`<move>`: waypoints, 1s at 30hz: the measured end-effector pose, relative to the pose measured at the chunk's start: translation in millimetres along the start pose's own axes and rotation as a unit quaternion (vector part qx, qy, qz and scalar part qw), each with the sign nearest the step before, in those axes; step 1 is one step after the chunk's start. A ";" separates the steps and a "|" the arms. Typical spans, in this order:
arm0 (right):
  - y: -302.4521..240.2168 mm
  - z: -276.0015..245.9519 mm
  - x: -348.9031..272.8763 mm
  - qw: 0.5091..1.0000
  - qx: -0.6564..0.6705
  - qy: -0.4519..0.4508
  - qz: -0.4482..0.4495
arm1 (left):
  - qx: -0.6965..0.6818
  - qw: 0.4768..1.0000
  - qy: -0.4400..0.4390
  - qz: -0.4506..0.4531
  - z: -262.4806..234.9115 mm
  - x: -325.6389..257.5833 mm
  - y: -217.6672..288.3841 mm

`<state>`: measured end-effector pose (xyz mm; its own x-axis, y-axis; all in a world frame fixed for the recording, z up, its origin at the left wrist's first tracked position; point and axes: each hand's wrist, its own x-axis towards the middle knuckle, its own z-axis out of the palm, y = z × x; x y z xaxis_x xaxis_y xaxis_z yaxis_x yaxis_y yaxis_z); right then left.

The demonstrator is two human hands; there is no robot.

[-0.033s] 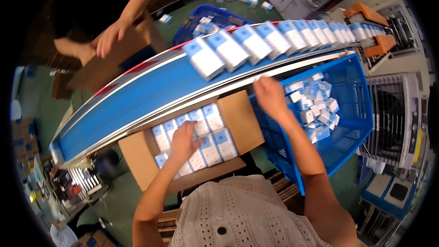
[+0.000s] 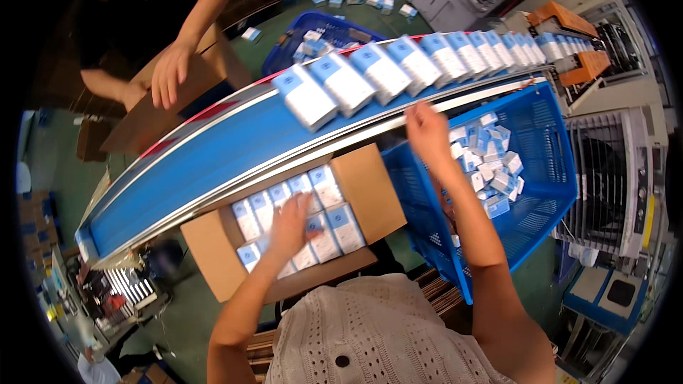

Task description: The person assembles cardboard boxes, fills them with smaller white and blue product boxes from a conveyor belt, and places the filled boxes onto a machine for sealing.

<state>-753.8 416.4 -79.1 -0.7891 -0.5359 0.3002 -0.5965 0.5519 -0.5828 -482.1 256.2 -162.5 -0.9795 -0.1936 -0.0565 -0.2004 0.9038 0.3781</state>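
Observation:
My left hand (image 2: 290, 227) rests over the small white-and-blue boxes standing in two rows in an open cardboard carton (image 2: 366, 188). Its fingers are spread across the box tops, hiding some of them. My right hand (image 2: 425, 128) is in the air by the near rail of a blue conveyor belt (image 2: 213, 161), its fingers curled together with nothing showing in them. Just beyond that hand, a slanted row of white-and-blue boxes (image 2: 377, 71) lies on the belt, the leftmost box (image 2: 306, 97) left of the hand.
A blue plastic crate (image 2: 551, 178) with loose small boxes stands right of the carton, under my right forearm. Across the belt, another person's hands (image 2: 171, 75) are at a cardboard box (image 2: 142, 117). A darker blue basket (image 2: 281, 57) and scattered boxes lie behind the belt.
My right hand has moved slightly right and away from me, over the belt's near rail. The left hand shifts slightly over the boxes. The boxes on the belt appear slightly further left.

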 end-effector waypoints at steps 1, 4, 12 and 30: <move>16.8 -10.0 25.9 0.998 -0.020 0.054 -0.024 | 0.035 0.991 -0.127 -0.007 21.7 -10.1 5.0; 74.2 -45.5 87.4 0.975 -0.143 0.149 -0.079 | -0.016 0.964 -0.259 -0.052 28.3 -4.5 28.5; 84.8 13.5 136.7 0.982 -0.081 -0.161 0.060 | -0.153 0.929 0.257 -0.220 -101.6 64.9 -31.0; -98.0 21.6 -30.9 0.945 0.324 -0.026 -0.040 | -0.191 0.863 0.447 -0.137 -143.8 -46.4 -50.5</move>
<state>-667.8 365.0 -47.6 -0.7271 -0.5993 0.3351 -0.4256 0.0104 -0.9049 -423.4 164.7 -46.1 -0.4540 -0.7522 0.4777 -0.2329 0.6177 0.7512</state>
